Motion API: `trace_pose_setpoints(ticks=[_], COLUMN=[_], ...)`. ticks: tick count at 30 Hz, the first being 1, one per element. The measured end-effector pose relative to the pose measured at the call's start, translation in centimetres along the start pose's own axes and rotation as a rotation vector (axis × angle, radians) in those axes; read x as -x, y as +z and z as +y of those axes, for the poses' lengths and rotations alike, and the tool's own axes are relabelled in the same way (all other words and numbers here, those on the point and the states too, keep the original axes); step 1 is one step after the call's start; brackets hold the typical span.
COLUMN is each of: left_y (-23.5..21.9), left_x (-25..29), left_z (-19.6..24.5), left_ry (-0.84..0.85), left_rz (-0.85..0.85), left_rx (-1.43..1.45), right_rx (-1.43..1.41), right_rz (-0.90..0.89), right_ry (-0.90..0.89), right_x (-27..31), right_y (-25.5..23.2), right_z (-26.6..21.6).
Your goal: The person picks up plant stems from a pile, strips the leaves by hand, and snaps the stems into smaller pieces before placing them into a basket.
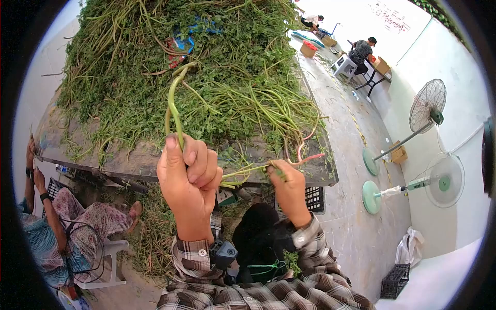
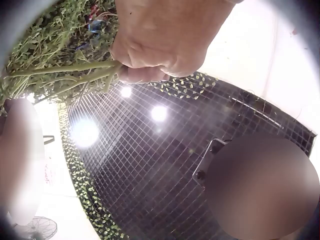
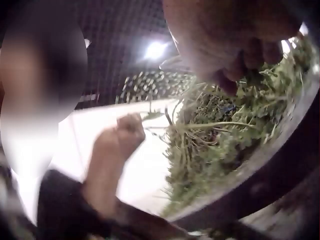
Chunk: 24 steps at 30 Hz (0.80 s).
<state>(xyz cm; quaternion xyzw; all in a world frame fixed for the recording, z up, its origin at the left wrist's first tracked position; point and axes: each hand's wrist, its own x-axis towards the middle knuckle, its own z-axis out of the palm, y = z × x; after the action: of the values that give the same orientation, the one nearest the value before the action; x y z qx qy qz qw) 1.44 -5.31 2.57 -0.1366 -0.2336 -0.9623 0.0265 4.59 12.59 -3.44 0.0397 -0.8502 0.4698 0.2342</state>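
My left hand point(image 1: 188, 181) grips thick green plant stems point(image 1: 174, 106) in curled fingers, their upper length rising above the fist over the table's edge. From the lower side of that fist, thinner stems point(image 1: 240, 174) stretch across to my right hand point(image 1: 290, 192), which pinches them between thumb and fingers. In the left wrist view, forked stems point(image 2: 65, 70) come out of the left fist point(image 2: 160, 45). The right wrist view has my right hand point(image 3: 230, 40) at the top, its fingertips partly in shadow, and the left hand point(image 3: 120, 137) farther off.
A big heap of leafy green stems point(image 1: 248, 57) covers the wooden table point(image 1: 326, 170), a red and blue wrapper point(image 1: 181, 49) in it. A person point(image 1: 77, 222) sits at left. Two fans point(image 1: 428, 106) stand at right, a black crate point(image 1: 395, 281) below them. Others sit farther back.
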Motion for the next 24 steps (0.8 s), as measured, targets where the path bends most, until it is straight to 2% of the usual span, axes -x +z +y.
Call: trace_pose_setpoints(ticks=[4, 6, 7, 9, 13, 15, 16, 18, 19, 21, 22, 23, 24], left_y=[0.1, 0.1, 0.1, 0.1, 0.1, 0.1, -0.1, -0.8, -1.1, -1.5, -1.8, -1.8, -1.8], left_x=[0.0, 0.0, 0.0, 0.1, 0.1, 0.1, 0.1, 0.1, -0.1, -0.1, -0.2, -0.2, -0.3], left_z=[0.0, -0.1, -0.1, -0.2, -0.2, 0.0, 0.5, 2.0, 2.4, 2.8, 2.6, 2.5, 2.3], left_ry=[0.006, -0.009, -0.011, -0.016, -0.014, -0.009, -0.01, 0.068, 0.076, 0.063, 0.041, 0.036, 0.018], left_rz=[0.02, 0.009, 0.008, -0.012, 0.001, 0.002, 0.003, -0.047, -0.046, -0.011, -0.042, -0.047, -0.057], left_rx=[-0.016, -0.003, -0.004, -0.004, -0.002, 0.019, 0.018, 0.157, 0.158, 0.231, 0.255, 0.255, 0.274], right_rx=[0.094, -0.268, -0.268, -0.665, -0.718, -0.023, -0.024, 0.077, 0.077, -0.394, -0.484, -0.485, -0.608], right_rz=[-0.015, -0.112, -0.11, -0.064, -0.026, 0.062, 0.062, 0.008, 0.004, -0.058, -0.099, -0.092, -0.121], right_ry=[-0.106, 0.244, 0.245, 0.63, 0.656, -0.099, -0.098, 0.077, 0.072, 0.433, 0.497, 0.497, 0.51], right_x=[0.1, -0.1, -0.2, -0.4, -0.5, -0.2, 0.0, 0.3, 0.3, 1.0, 1.3, 1.4, 1.4], right_y=[0.3, 0.0, 0.0, -0.2, 0.0, 0.6, 0.2, -1.2, -1.4, -2.1, -1.9, -1.7, -1.5], right_z=[1.1, 1.3, 1.1, 0.5, 0.0, 1.1, 2.0, 3.1, 3.0, 2.0, 1.7, 1.4, 0.9])
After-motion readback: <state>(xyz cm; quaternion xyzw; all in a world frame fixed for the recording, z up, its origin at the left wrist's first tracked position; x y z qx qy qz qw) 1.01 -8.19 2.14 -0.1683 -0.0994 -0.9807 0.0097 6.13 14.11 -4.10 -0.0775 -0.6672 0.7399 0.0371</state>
